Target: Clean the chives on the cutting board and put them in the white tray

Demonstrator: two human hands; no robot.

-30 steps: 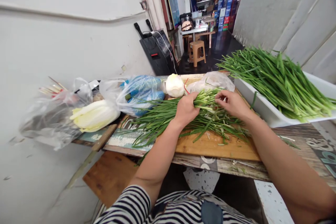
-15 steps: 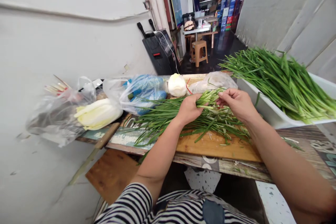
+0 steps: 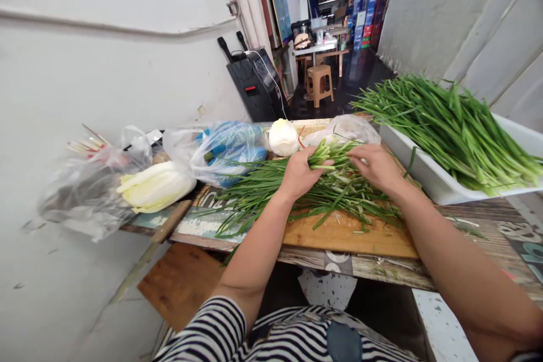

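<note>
Chives [image 3: 258, 186], or a similar long-leaved green, lay heaped across the chopping board [image 3: 348, 237] at the middle of the worktop [image 3: 305, 258], leafy tips trailing toward its left edge and pale ends turned right. The left hand [image 3: 300, 174] had its fingers wrapped around a bunch [image 3: 321, 154] close to those pale ends, a grip that probably kept the stalks together while leaving the ends free. Just right of them, the right hand [image 3: 373, 167] had thumb and fingers drawn in toward one another; whether a thin leaf was pinched between them could not be told.

A white tub [image 3: 424, 172] stood toward the far right corner, beside the board, presumably for easy reach. The greens in it [image 3: 449, 130] lay mostly lengthwise, seemingly to keep them untangled. Along the far edge sat a clear bag [image 3: 345, 129] and a round white vegetable [image 3: 283, 138]; a blue-filled bag [image 3: 233, 150] and a cabbage [image 3: 156, 186] lay toward the left edge, perhaps to spare the board. What looked like a wooden-handled knife [image 3: 171, 223] overhung the near edge by the left corner.
</note>
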